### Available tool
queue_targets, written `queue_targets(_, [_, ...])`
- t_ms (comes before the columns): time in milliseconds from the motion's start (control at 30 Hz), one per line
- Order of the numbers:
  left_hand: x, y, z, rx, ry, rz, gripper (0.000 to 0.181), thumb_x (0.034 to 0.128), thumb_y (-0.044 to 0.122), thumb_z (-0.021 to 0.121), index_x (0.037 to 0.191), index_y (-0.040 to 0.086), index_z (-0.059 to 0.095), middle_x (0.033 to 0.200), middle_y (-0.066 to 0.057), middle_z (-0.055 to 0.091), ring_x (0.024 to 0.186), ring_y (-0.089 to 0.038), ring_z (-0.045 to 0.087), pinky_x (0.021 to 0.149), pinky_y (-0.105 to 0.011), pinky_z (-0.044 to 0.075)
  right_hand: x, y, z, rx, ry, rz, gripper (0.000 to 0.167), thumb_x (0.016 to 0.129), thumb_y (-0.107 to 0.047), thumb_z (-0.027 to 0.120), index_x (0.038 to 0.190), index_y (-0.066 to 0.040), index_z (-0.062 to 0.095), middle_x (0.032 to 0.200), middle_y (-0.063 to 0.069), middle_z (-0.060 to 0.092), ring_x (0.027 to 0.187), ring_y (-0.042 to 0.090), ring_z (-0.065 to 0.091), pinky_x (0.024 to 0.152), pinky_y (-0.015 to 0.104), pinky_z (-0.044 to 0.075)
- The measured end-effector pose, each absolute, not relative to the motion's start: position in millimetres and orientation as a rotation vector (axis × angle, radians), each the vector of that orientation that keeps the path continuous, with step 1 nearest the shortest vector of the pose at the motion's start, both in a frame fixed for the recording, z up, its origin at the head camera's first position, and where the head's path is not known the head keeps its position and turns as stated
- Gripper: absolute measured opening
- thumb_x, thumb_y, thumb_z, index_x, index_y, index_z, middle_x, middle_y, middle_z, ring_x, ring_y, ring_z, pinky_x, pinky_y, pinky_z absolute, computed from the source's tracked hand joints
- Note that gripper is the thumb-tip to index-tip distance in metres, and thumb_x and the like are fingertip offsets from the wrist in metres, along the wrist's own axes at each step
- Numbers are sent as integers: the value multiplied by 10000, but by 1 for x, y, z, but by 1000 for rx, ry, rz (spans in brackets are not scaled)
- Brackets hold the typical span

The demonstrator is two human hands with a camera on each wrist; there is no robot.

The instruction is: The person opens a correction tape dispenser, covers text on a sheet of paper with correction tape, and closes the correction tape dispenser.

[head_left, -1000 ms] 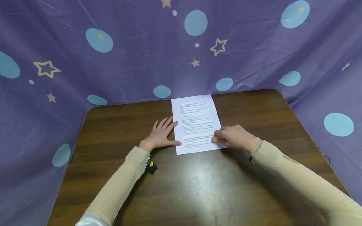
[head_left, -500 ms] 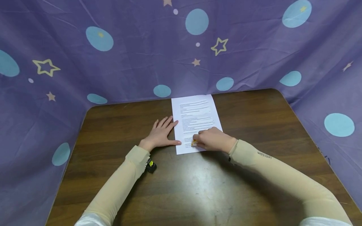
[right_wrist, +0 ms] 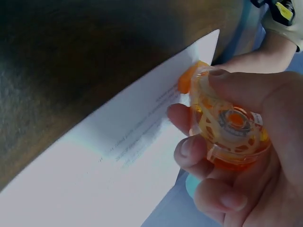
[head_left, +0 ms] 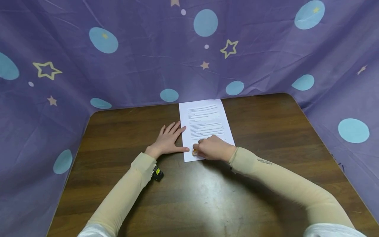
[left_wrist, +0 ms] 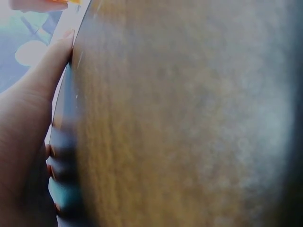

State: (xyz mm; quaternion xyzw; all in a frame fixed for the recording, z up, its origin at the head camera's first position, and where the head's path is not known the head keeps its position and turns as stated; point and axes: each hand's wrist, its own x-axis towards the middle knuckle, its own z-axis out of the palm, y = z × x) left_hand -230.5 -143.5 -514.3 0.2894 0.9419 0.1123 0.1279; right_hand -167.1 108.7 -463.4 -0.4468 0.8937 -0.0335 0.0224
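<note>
A sheet of printed paper (head_left: 204, 121) lies on the wooden table, its far edge by the curtain. Fingers spread, my left hand (head_left: 166, 142) rests beside it, thumb and fingertips at the paper's left edge. My right hand (head_left: 214, 148) grips a clear orange correction tape (right_wrist: 229, 125) over the lower left of the sheet. In the right wrist view the thumb lies on one side of the dispenser and curled fingers on the other. Its orange tip points at the lines of print near the bottom edge. The hand hides part of the lower text in the head view.
The brown wooden table (head_left: 192, 204) extends around the paper. A purple curtain (head_left: 142, 59) with stars and balloon shapes hangs behind it and along both sides. A small black device (head_left: 158, 173) is worn at the left wrist.
My right hand has moved left across the lower part of the paper with the correction tape, from the right edge to near the left edge. The left hand stays in place.
</note>
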Motion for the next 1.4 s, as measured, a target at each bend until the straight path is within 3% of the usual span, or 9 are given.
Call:
queue_targets(533, [-229, -142, -512, 834, 2733, 361, 1082, 853, 726, 701, 1681, 211, 232, 1754, -104, 57, 1607, -348, 59, 1238, -647, 22, -164, 111, -463, -1277, 2802, -44, 74, 958, -208, 727, 921, -159, 686, 746, 23, 635, 627, 210, 641, 513, 425, 514])
queue_targets(967, [-231, -140, -513, 813, 2720, 331, 1106, 847, 753, 685, 1688, 229, 194, 1759, -75, 19, 1612, -317, 15, 1246, -622, -6, -161, 144, -460, -1205, 2833, -85, 158, 943, -186, 749, 828, -179, 640, 711, 16, 603, 640, 240, 648, 522, 435, 497])
queue_targets(1400, [-227, -142, -510, 821, 2727, 355, 1091, 853, 730, 699, 1684, 212, 217, 1755, -106, 52, 1609, -340, 34, 1240, -640, 7, -157, 177, -464, -1149, 2866, -142, 137, 921, -135, 745, 837, -180, 646, 713, 4, 593, 597, 201, 588, 479, 420, 474])
